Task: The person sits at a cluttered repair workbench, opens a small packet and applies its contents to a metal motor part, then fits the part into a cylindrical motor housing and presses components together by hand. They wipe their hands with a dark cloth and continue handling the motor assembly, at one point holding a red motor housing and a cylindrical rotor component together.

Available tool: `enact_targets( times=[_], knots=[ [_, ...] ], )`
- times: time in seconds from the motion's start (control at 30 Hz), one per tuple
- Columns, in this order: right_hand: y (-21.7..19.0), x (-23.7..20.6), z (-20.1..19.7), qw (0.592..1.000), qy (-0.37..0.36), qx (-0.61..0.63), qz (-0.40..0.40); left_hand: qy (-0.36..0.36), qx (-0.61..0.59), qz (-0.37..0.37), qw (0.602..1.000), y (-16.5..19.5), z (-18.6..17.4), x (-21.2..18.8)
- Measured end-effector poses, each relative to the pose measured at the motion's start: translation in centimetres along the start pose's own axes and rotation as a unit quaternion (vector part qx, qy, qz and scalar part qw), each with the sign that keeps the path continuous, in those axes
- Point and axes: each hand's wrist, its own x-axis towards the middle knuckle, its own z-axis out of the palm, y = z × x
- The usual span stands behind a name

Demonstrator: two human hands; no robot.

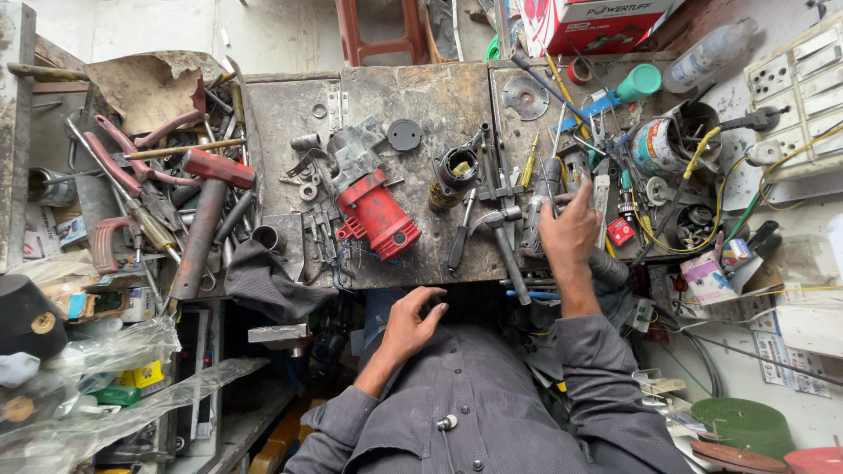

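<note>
My right hand (pixel 569 230) reaches over the right side of the worn metal workbench (pixel 439 96), its fingers closed around a thin metal tool among scattered tools. A claw hammer (pixel 503 239) lies just left of that hand. My left hand (pixel 413 320) rests empty near my lap at the bench's front edge, fingers loosely curled. On the bench middle lies a red power tool housing (pixel 379 215) with a grey gear head. A black and brass motor part (pixel 454 171) stands between the red housing and my right hand.
Large red-handled cutters and wrenches (pixel 145 171) pile up at the left. A tin can with wires (pixel 663 140), yellow cables, a plastic bottle (pixel 707 54) and a socket board (pixel 795 88) crowd the right. A dark rag (pixel 263 276) hangs off the front edge. Plastic bags lie lower left.
</note>
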Motion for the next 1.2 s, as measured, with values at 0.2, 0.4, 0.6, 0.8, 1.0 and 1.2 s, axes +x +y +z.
enact_targets(
  times=[0.2,0.4,0.6,0.8,1.0,1.2],
  knots=[
    [-2.2,0.9,2.1,0.992,-0.056,-0.11,-0.01,0.001,0.011,-0.008,1.0,0.2,-0.1,-0.5],
    [-5.6,2.7,1.7,0.996,-0.065,-0.041,-0.033,0.016,-0.001,-0.082,0.997,0.5,-1.6,-1.1],
    [-10.6,7.2,4.0,0.984,-0.15,0.077,-0.06,0.034,-0.007,-0.046,0.998,0.8,-2.3,-1.2],
    [-13.7,9.4,7.4,0.952,-0.043,-0.165,-0.255,0.048,-0.025,-0.13,0.99,0.4,-3.7,-2.1],
    [-15.3,9.1,8.7,0.949,-0.053,-0.208,-0.232,0.085,-0.024,-0.087,0.992,-0.7,-5.0,-2.8],
    [-15.7,9.3,8.0,0.956,-0.098,-0.18,-0.209,0.063,-0.021,-0.117,0.991,-0.9,-4.8,-2.0]
  ],
)
